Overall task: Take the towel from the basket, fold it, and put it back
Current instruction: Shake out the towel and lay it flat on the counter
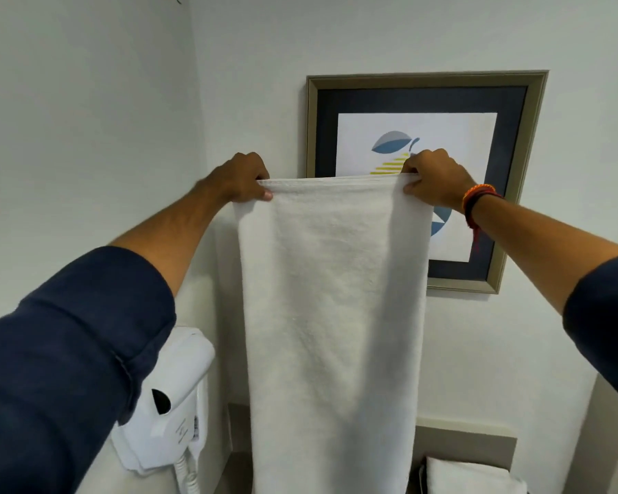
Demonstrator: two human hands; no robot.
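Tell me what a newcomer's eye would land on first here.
First, the white towel hanging full length at the centre, pinched at its top corners by the left hand and right hand. Behind it on the wall hangs a framed picture, partly covered; a white hair dryer sits lower left.

A single wide-angle head-worn view looks forward from the person's own eye level, tipped only slightly down toward a corner of white wall [86, 119] close in front, with both outstretched arms reaching in from the lower corners and a framed picture [425, 180] hanging straight ahead.
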